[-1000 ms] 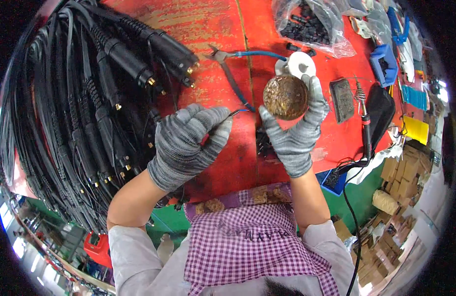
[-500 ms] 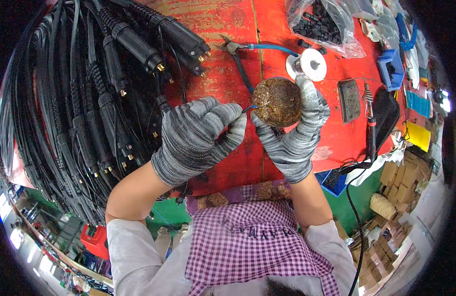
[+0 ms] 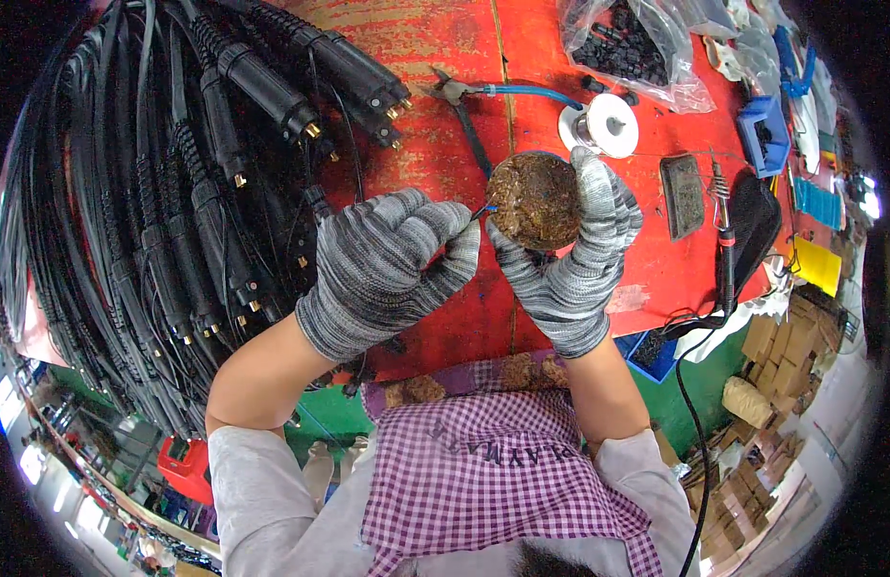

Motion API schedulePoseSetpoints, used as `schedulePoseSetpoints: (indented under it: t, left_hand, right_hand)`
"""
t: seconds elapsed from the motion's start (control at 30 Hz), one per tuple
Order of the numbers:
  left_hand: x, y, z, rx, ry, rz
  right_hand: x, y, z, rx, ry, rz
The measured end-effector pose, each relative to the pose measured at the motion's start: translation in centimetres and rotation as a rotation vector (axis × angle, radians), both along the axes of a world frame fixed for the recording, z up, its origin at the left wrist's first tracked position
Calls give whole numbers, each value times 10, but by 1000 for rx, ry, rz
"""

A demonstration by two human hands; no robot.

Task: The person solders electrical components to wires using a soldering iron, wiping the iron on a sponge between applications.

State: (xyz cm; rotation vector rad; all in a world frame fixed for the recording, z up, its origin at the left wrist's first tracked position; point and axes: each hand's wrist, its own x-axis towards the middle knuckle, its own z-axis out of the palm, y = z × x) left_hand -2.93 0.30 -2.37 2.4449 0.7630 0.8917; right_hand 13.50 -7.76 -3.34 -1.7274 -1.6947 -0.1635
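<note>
Both my hands wear grey striped knit gloves. My left hand [image 3: 392, 264] pinches a thin wire with a blue tip [image 3: 491, 208] between thumb and fingers. That tip lies at the left rim of a round dish of brown, crusty rosin-like material [image 3: 534, 200]. Around the dish's right and lower side my right hand [image 3: 578, 260] is closed, thumb at the lower left and fingers along the right, tilting its face toward me. The far end of the wire is hidden by my left glove.
Black cables with thick connectors [image 3: 262, 91] crowd the left side. Beyond the dish lie cutting pliers [image 3: 455, 91] and a solder spool [image 3: 610, 125]. To the right are a dark rectangular block [image 3: 683, 197], a soldering iron [image 3: 725, 240], a blue bin [image 3: 762, 135] and a bag of black parts [image 3: 623, 48].
The dish has shifted slightly left and turned a little in my right hand. My left hand stays almost where it was, with the wire tip still at the rim.
</note>
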Motion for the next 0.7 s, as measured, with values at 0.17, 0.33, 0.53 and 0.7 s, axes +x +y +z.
schedulePoseSetpoints:
  t: [0.17, 0.33, 0.53, 0.7]
  left_hand:
    - [-1, -2, -6, 40, 19, 21]
    - [-2, -2, -5, 5, 32, 9]
    - [-2, -3, -5, 30, 48, 9]
    - [-1, -3, -6, 70, 35, 28]
  right_hand:
    - [-1, 0, 3, -27, 6, -2]
    - [-2, -1, 6, -59, 14, 2]
    - [-3, 0, 2, -22, -7, 8]
    - [0, -1, 2, -14, -40, -18]
